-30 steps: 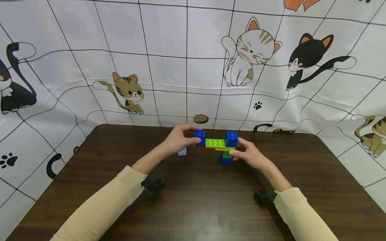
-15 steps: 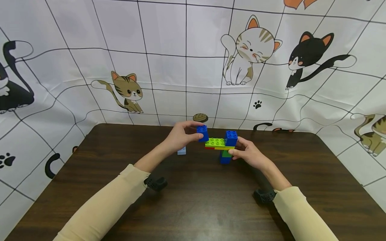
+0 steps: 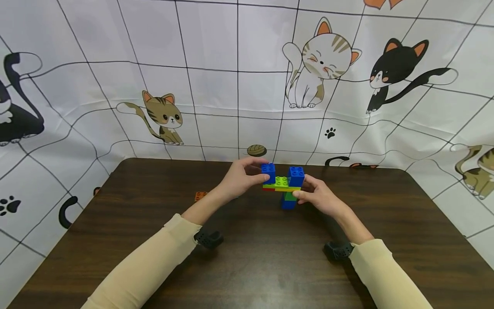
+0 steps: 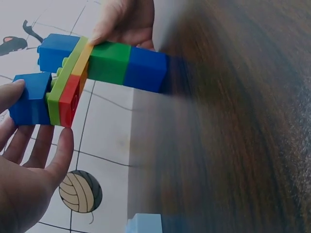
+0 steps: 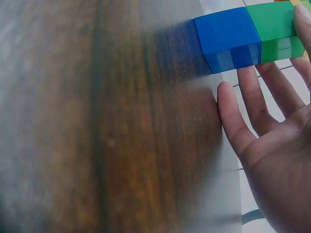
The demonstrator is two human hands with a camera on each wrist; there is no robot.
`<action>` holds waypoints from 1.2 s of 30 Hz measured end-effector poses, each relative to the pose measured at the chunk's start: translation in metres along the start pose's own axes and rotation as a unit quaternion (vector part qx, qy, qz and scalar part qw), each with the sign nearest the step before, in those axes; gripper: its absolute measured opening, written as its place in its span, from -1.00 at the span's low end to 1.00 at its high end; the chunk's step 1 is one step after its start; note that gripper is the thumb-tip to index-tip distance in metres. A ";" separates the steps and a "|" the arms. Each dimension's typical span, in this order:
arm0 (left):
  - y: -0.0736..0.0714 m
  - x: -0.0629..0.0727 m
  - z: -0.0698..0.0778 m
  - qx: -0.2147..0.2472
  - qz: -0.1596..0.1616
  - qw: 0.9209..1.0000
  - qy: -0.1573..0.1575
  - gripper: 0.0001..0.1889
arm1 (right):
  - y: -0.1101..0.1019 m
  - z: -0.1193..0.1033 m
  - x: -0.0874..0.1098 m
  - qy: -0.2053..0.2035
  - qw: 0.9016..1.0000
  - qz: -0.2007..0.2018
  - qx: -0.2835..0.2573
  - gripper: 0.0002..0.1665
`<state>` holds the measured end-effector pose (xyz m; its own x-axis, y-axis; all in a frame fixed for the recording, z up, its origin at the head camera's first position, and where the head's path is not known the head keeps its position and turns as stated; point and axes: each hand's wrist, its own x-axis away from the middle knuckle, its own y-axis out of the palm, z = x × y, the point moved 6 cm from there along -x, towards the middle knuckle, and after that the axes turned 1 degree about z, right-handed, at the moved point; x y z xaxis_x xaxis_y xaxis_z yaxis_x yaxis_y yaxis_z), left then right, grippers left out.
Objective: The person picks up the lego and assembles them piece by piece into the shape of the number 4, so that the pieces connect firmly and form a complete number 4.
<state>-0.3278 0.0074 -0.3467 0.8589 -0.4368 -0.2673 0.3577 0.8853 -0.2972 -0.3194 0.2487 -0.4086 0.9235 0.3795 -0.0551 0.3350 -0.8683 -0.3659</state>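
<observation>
Well left of the lime plate (image 3: 281,182), an orange brick (image 3: 201,196) lies on the table (image 3: 251,257), partly covered by the left forearm (image 3: 204,208). Closer on that side of the plate is a light blue brick (image 4: 148,223); the left arm blocks it in the head view. At the plate's left end, the left hand's (image 3: 239,178) grip pinches the left blue block (image 3: 268,173), studs up over the plate; the left wrist view shows studs in the join, so it looks not fully seated. The brick assembly (image 3: 283,189) has its long axis along the plate, left to right and level, studs up. A red piece (image 4: 67,99) lies under the plate's left part, a yellow piece (image 4: 81,60) under its right. Below the right part, a green block (image 4: 109,63) and a bottom blue block (image 4: 146,70) form an upright column. The right blue block (image 3: 296,177) tops the plate's right end. There, the right hand's (image 3: 322,197) grip pinches the assembly, thumb where yellow meets green. Beyond the plate hangs a cat-printed cloth (image 3: 216,98).
</observation>
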 end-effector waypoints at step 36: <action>0.010 -0.004 -0.006 0.156 0.003 0.986 -0.052 -0.69 | -0.001 -0.002 0.000 -0.003 1.000 -0.002 0.008 -0.46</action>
<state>-0.3305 0.0169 -0.3540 0.8888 -0.4263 -0.1683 0.4334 0.9012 0.0058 -0.3194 0.2492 -0.4066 0.9209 0.3852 -0.0594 0.3358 -0.8614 -0.3811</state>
